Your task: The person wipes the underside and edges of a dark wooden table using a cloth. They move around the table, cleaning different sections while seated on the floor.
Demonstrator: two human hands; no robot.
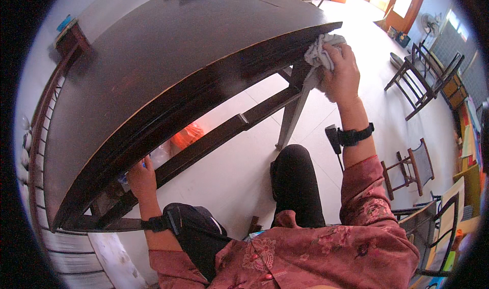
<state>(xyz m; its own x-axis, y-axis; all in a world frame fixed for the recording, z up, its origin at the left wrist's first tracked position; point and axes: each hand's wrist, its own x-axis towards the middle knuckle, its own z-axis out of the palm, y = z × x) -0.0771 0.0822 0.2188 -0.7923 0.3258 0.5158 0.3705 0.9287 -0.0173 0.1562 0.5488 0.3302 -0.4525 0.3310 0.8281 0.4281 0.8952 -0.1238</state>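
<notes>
A crumpled light-grey cloth (321,52) is held in my right hand (342,73), pressed against the far right end of the dark wooden table's apron, just above a table leg (292,113). The dark wooden table (198,37) spreads before me with its long front edge running from lower left to upper right. My left hand (142,176) is at the underside of the front edge on the left, its fingers partly hidden; whether it grips the wood I cannot tell. Black straps are around both wrists.
Below the tabletop runs a wooden stretcher (206,145), with an orange plastic bag (188,135) behind it. To the right stand a wooden chair (414,75) and a small folding stool (414,165). More furniture is at the lower right. A wooden railing (42,136) lies beyond the table's left side.
</notes>
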